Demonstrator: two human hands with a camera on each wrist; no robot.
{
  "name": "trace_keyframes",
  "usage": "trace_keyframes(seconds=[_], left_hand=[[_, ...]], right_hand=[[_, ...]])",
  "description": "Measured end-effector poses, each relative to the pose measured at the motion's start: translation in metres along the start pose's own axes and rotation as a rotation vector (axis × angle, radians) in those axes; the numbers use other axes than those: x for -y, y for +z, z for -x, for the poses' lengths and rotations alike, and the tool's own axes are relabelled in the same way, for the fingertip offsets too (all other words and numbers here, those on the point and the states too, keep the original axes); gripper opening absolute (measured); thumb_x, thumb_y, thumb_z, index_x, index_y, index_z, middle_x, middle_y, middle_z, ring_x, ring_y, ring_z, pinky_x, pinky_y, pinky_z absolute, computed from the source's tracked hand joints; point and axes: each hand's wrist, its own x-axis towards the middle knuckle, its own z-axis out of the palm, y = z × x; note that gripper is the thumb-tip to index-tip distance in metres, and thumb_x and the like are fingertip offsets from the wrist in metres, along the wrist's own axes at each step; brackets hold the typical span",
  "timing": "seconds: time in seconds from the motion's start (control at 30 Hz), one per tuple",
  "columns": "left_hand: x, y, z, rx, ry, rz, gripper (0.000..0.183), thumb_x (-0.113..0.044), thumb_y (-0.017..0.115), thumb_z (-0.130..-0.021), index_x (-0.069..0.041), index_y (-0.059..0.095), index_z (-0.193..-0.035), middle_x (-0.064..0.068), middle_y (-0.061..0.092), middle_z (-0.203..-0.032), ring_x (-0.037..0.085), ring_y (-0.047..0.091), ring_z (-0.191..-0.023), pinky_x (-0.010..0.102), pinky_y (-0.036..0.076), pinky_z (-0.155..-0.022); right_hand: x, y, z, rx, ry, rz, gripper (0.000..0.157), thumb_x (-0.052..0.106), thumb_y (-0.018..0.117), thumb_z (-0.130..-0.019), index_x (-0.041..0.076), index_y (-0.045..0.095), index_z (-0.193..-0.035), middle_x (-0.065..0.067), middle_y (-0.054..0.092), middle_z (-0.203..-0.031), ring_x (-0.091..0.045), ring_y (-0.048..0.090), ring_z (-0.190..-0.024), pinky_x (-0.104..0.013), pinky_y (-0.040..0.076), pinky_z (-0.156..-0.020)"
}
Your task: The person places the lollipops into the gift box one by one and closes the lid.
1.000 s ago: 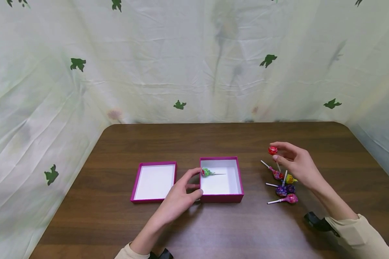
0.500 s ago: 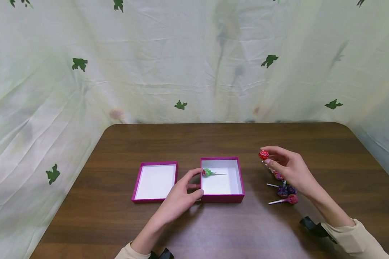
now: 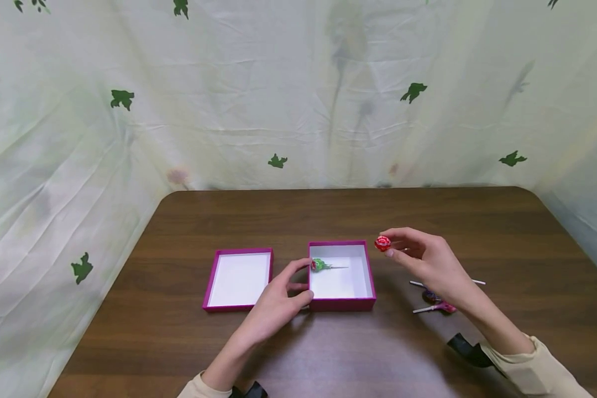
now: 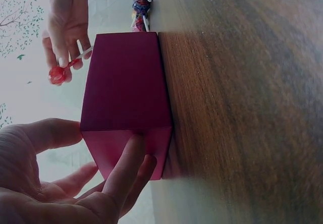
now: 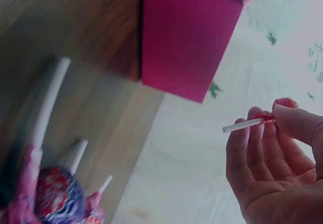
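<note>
My left hand rests against the left side of an open magenta box, its fingers touching the wall and rim. In the left wrist view, fingertips press that wall. A green and red wrapped lollipop lies inside on the white bottom, stick to the right. My right hand pinches a red-wrapped lollipop between thumb and fingers, held above the table just right of the box. The right wrist view shows its white stick pointing back across the fingers.
Left of the box lies its magenta lid, white inside up. Several more lollipops lie on the brown wooden table at right, partly hidden under my right arm. A pale leaf-patterned cloth hangs behind the table.
My right hand has carried the red lollipop leftward, from above the lollipop pile towards the box. My left hand has stayed against the box.
</note>
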Motion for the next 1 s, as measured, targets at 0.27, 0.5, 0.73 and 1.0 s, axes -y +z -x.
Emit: trace_keyframes(seconds=[0.27, 0.5, 0.73, 1.0], left_hand=[[-0.002, 0.001, 0.0, 0.006, -0.005, 0.002, 0.056, -0.016, 0.063, -0.091, -0.024, 0.047, -0.144, 0.0, 0.044, -0.147, 0.022, 0.059, -0.115, 0.037, 0.049, -0.077], [-0.003, 0.001, 0.001, 0.001, -0.012, -0.002, 0.055, -0.016, 0.063, -0.092, -0.024, 0.047, -0.144, 0.001, 0.044, -0.148, 0.023, 0.06, -0.115, 0.037, 0.05, -0.078], [-0.002, 0.001, 0.0, 0.005, -0.023, -0.009, 0.055, -0.018, 0.063, -0.092, -0.024, 0.047, -0.144, 0.001, 0.045, -0.147, 0.024, 0.06, -0.115, 0.037, 0.05, -0.078], [-0.002, 0.002, 0.0, -0.011, -0.002, -0.013, 0.055, -0.018, 0.064, -0.091, -0.025, 0.048, -0.143, 0.003, 0.047, -0.145, 0.022, 0.061, -0.113, 0.039, 0.05, -0.079]], right_hand=[[0.011, 0.012, -0.004, 0.061, -0.025, -0.044, 0.029, 0.008, 0.073, -0.089, 0.02, 0.066, -0.115, 0.006, 0.07, -0.105, -0.015, 0.069, -0.088, -0.03, 0.055, -0.076], [0.02, 0.031, -0.007, 0.109, -0.03, -0.012, 0.032, 0.008, 0.075, -0.086, 0.025, 0.067, -0.112, 0.011, 0.069, -0.101, -0.01, 0.066, -0.09, -0.031, 0.055, -0.078], [0.028, 0.046, -0.015, 0.158, -0.022, -0.008, 0.029, 0.008, 0.074, -0.087, 0.026, 0.067, -0.11, 0.012, 0.069, -0.098, -0.01, 0.065, -0.088, -0.033, 0.055, -0.075], [0.026, 0.06, -0.03, 0.262, 0.014, 0.083, 0.022, 0.008, 0.07, -0.086, 0.022, 0.069, -0.104, 0.011, 0.068, -0.09, -0.009, 0.063, -0.081, -0.031, 0.054, -0.072]])
